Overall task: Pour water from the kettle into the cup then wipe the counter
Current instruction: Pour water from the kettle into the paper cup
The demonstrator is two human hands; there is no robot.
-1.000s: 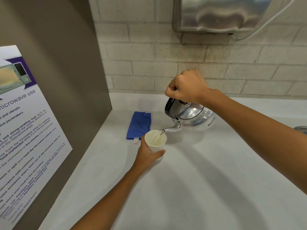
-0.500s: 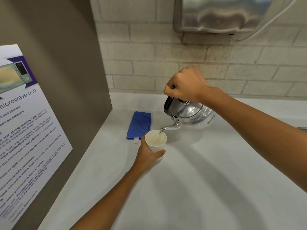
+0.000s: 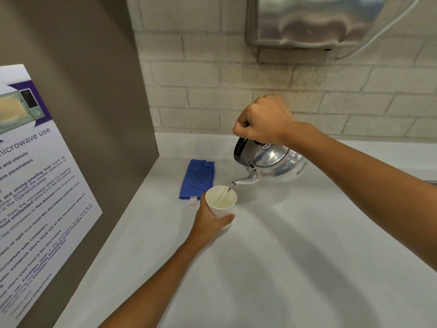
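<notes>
A shiny steel kettle [image 3: 272,162] hangs tilted to the left above the white counter [image 3: 295,256], its spout over a white paper cup [image 3: 221,202]. A thin stream of water runs from the spout into the cup, which holds some water. My right hand [image 3: 262,120] is closed around the kettle's black handle from above. My left hand [image 3: 209,221] grips the cup from the near side and holds it on the counter. A folded blue cloth [image 3: 197,178] lies flat just behind and left of the cup.
A brown side panel [image 3: 99,102] with a microwave-use notice [image 3: 35,197] walls off the left. The brick wall [image 3: 212,91] runs behind, with a steel dispenser [image 3: 314,20] mounted above. A metal edge [image 3: 431,182] shows at far right.
The kettle has risen slightly and tipped a little further, with water still running into the cup. My left hand and the cup have stayed in place.
</notes>
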